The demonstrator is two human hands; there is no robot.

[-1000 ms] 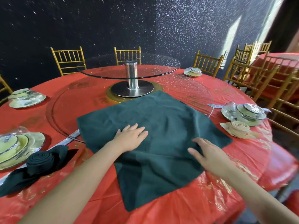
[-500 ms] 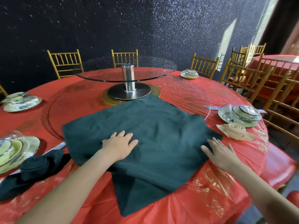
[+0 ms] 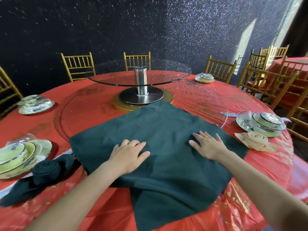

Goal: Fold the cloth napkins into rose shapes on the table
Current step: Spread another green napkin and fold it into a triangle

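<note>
Sliding in from the right corner, the right hand [image 3: 208,145] now lies flat, fingers spread, on the dark green napkin [image 3: 158,129], beside the flat, open-fingered left hand [image 3: 130,154]. Spread at the red table's [image 3: 41,127] near edge, the napkin looks smoothed and ready for its first fold.

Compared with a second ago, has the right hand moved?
Yes. The right hand has slid left, away from the beige rose napkin, and now lies flat well inside the dark green napkin rather than at its right edge.
</note>
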